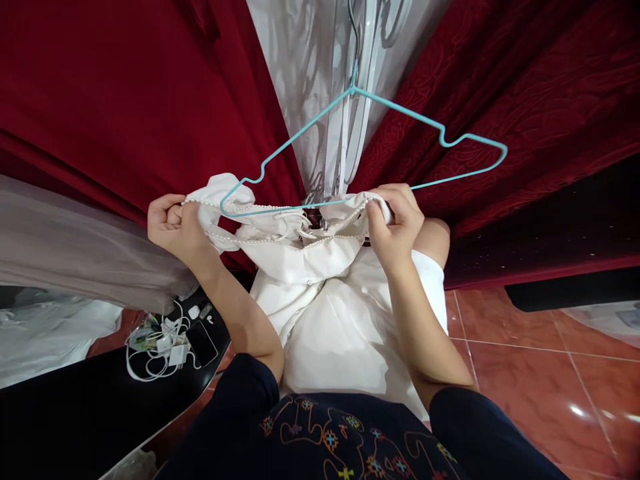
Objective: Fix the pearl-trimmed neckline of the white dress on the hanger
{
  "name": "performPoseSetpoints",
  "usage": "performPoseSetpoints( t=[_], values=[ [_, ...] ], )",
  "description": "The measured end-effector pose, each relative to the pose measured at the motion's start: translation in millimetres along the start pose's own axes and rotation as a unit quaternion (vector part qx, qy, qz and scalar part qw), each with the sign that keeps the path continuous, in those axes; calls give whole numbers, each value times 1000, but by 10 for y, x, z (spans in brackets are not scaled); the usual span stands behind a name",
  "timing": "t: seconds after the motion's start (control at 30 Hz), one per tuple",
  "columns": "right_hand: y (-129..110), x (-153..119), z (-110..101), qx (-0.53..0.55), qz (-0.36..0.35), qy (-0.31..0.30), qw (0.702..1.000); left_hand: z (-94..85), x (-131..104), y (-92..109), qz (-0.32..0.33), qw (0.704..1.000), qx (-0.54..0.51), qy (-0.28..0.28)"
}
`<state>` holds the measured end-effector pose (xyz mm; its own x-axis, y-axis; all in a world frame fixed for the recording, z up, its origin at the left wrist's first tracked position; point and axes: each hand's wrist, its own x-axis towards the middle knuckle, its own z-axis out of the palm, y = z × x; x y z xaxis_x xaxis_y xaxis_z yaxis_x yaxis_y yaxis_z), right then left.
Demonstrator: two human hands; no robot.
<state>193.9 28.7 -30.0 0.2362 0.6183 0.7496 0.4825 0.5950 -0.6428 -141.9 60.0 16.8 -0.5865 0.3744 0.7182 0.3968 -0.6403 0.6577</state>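
A white dress (300, 260) with pearl-like beaded trim along its neckline is stretched between my hands. My left hand (173, 223) is closed on the edge of one puffy sleeve or strap. My right hand (397, 223) grips the opposite shoulder part, thumb on top. A light blue wire hanger (305, 133) hangs by its hook above the dress. Its left end lies over the beaded neckline, and its lower bar runs past my right hand, partly hidden there. The right end of the hanger is bare. White laces show inside the dress opening.
Dark red curtains or gowns (140, 87) hang on both sides, with white hangers (367, 87) between them. At lower left, a black table (65, 407) bears a phone (201, 345), tangled white cables (145, 373) and chargers. Red tiles (525, 380) cover the floor.
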Motion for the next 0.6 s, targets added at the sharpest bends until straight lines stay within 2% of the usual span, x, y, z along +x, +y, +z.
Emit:
performPoseSetpoints(
  t=[0.07, 0.17, 0.23, 0.33, 0.47, 0.6],
  values=[
    [38, 7, -14, -7, 1, -2, 1000, 95, 13, 104, 8, 1000, -3, -15],
    [78, 9, -22, -1, 0, 3, 1000, 364, -58, 280, 11, 994, 22, -102],
    [84, 4, -18, 9, -6, 15, 1000, 548, -126, 366, -26, 987, 35, -157],
    [65, -9, -17, 4, -12, 17, 1000, 727, -207, 417, -77, 979, 16, -189],
    [49, -23, -19, -17, -8, 8, 1000, 799, -280, 464, -104, 972, -1, -212],
    [88, -29, 17, -22, 3, 26, 999, 770, -398, 620, -60, 981, -14, -186]
  ],
)
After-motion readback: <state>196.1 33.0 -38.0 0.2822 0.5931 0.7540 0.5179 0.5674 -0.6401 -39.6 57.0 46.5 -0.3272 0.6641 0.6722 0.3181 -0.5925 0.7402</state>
